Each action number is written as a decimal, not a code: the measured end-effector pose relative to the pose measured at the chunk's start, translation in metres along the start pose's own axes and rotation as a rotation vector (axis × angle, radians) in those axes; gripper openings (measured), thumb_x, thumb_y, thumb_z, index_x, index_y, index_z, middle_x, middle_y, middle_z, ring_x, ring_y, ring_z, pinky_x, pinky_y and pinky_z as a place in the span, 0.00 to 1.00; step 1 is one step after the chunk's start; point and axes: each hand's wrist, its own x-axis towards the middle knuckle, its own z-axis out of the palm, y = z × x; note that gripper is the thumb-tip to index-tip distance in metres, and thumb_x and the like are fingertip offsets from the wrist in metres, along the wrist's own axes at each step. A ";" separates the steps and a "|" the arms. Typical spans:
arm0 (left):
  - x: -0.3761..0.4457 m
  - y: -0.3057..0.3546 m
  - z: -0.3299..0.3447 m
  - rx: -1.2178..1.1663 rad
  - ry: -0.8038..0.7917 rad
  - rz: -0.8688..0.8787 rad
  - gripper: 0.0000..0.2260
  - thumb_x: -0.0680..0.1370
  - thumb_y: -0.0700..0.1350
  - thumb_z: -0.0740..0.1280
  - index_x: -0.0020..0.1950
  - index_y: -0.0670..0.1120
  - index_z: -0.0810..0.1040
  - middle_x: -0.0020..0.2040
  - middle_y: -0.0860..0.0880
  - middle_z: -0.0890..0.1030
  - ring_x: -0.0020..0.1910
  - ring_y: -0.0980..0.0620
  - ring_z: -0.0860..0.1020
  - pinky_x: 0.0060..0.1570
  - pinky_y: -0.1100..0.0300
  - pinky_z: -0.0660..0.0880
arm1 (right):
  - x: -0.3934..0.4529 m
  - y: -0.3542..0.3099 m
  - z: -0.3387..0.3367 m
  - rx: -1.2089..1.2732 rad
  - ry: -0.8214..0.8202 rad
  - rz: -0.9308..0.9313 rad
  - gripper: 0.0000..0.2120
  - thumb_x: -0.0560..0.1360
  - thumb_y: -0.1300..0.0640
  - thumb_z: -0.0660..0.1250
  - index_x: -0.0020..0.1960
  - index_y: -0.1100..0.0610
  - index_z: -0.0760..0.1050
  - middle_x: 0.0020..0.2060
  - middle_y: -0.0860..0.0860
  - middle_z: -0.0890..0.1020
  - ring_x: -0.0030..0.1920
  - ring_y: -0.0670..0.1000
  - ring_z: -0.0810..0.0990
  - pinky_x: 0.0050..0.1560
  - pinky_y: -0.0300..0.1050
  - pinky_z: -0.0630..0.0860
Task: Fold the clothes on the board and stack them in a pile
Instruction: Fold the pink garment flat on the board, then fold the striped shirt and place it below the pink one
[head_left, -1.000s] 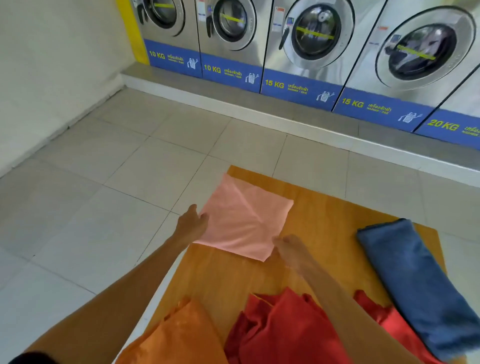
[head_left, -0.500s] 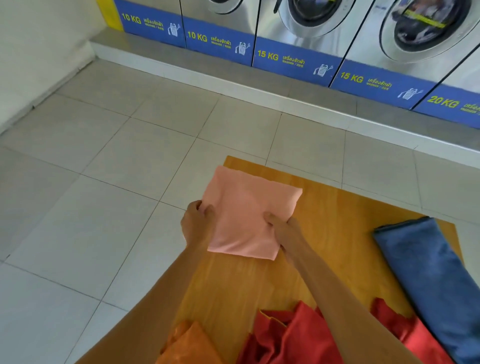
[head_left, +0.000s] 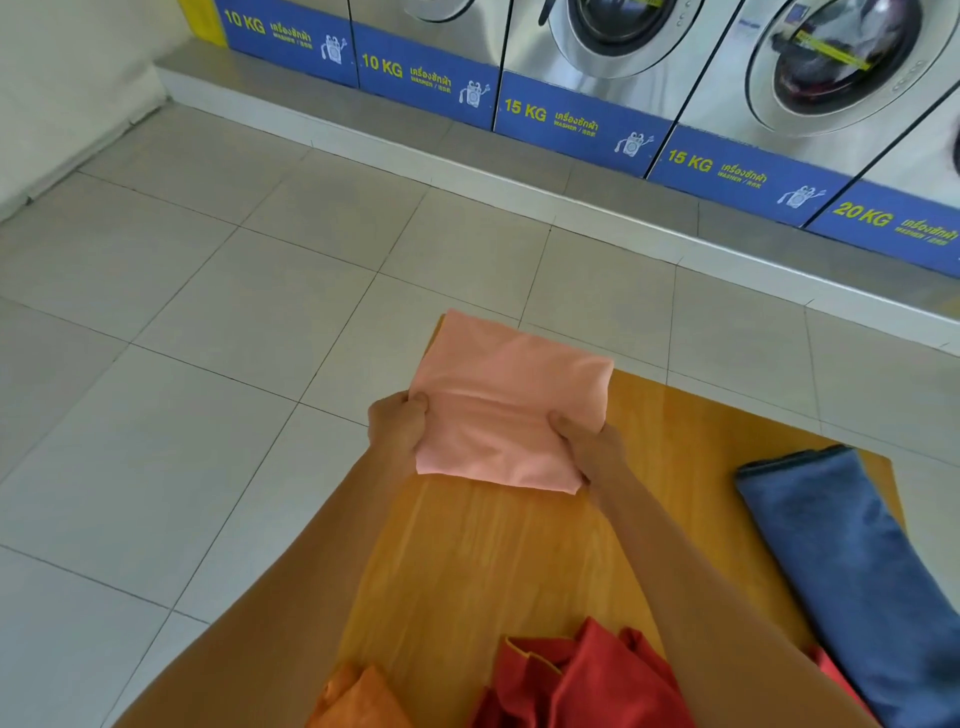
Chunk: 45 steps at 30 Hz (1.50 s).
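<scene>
My left hand (head_left: 397, 428) and right hand (head_left: 587, 447) both grip folded pink cloth (head_left: 506, 405) over desk (head_left: 519, 561) — fold seems done; next, set it flat to start pile, beside blue cloth (head_left: 852, 571).

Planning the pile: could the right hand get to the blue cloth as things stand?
Probably yes, once free. The right hand grips the pink cloth together with the left hand; bare board lies between it and the blue cloth, nothing blocking.

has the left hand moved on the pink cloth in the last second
Yes. The left hand went from the pink cloth's left corner toward its near edge, and now grips it over the board.
</scene>
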 end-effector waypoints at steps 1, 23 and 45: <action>0.000 0.002 0.000 0.002 0.007 -0.010 0.10 0.78 0.40 0.64 0.57 0.40 0.81 0.44 0.49 0.80 0.51 0.42 0.78 0.59 0.47 0.76 | 0.000 0.002 0.001 -0.009 0.025 -0.005 0.30 0.72 0.49 0.76 0.68 0.61 0.72 0.52 0.53 0.81 0.51 0.57 0.81 0.52 0.55 0.80; -0.240 -0.139 -0.035 0.268 -0.239 0.288 0.08 0.79 0.40 0.66 0.52 0.53 0.80 0.47 0.52 0.85 0.47 0.57 0.83 0.51 0.58 0.78 | -0.188 0.110 -0.145 0.255 0.145 -0.177 0.03 0.79 0.59 0.68 0.49 0.57 0.80 0.48 0.58 0.86 0.51 0.51 0.84 0.49 0.47 0.79; -0.405 -0.237 0.035 0.969 -0.606 0.315 0.37 0.60 0.77 0.66 0.60 0.56 0.66 0.53 0.60 0.79 0.52 0.55 0.79 0.56 0.49 0.77 | -0.318 0.313 -0.308 -0.425 0.142 0.223 0.43 0.69 0.32 0.72 0.71 0.59 0.66 0.62 0.54 0.77 0.56 0.53 0.78 0.47 0.41 0.72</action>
